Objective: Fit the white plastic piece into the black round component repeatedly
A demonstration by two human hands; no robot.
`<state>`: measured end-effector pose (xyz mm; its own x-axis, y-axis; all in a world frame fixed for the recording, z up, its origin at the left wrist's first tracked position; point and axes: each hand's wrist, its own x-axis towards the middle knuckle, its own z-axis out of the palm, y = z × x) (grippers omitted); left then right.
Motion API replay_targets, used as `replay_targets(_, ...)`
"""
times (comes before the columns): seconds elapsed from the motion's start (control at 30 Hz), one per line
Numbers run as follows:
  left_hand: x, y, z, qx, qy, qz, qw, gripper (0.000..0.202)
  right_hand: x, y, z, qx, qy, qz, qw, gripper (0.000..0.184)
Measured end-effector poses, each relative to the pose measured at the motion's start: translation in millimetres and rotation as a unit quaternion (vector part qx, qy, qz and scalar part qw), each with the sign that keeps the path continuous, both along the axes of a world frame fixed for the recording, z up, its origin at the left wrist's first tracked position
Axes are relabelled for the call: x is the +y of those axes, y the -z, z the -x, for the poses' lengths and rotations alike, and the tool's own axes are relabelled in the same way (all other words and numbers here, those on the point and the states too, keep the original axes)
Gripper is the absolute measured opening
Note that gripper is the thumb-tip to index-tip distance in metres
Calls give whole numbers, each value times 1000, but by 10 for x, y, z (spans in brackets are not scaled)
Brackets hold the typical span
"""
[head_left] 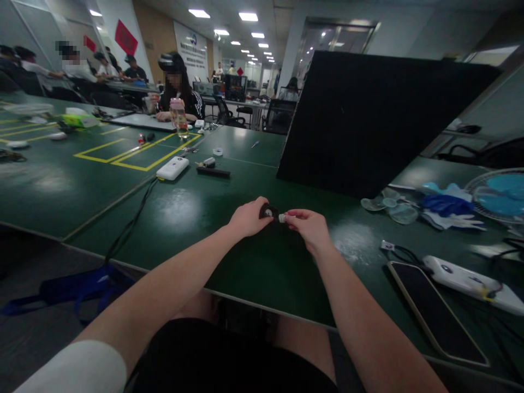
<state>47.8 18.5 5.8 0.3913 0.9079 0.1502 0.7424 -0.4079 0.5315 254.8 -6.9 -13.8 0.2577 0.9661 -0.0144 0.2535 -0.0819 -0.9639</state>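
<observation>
My left hand (pixel 248 217) is closed around a small black object (pixel 268 211) with a pale round spot on it, held just above the dark green table (pixel 184 218). My right hand (pixel 309 226) pinches a small white piece (pixel 282 218) right beside that black object, the two nearly touching. Both forearms reach forward from the near table edge. What the small parts are I cannot make out.
A large black board (pixel 368 120) leans at the right rear. A phone (pixel 436 311), a white power bank (pixel 470 281), blue gloves (pixel 446 204) and a fan (pixel 501 194) lie right. Another white power bank (pixel 172 167) with a cable lies left. People sit at far tables.
</observation>
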Motion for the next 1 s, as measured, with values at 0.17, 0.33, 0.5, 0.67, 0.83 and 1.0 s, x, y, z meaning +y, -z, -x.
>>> replay_targets(0.17, 0, 4, -1, -1, 1, 4, 1000, 45, -67, -101, 96, 38, -28, -16, 999, 39)
replay_targets(0.33, 26, 31, 14, -8, 9, 1, 1000, 46, -62, -126, 97, 98, -25, 16, 995, 30)
replay_targets(0.5, 32, 28, 16, -10, 2, 9, 1000, 48, -18, -48, 89, -20, -33, 27, 999, 31)
replay_targets(0.67, 27, 15, 30, -13, 7, 12, 1000, 47, -68, -58, 100, -219, -24, 32, 975, 48)
replay_targets(0.83, 37, 39, 34, -12, 7, 1, 1000, 48, -85, -69, 112, -136, -76, -19, 988, 54)
replay_targets(1.0, 49, 60, 14, 0, 6, -3, 1000, 48, -33, -45, 110, -10, -64, -18, 998, 44)
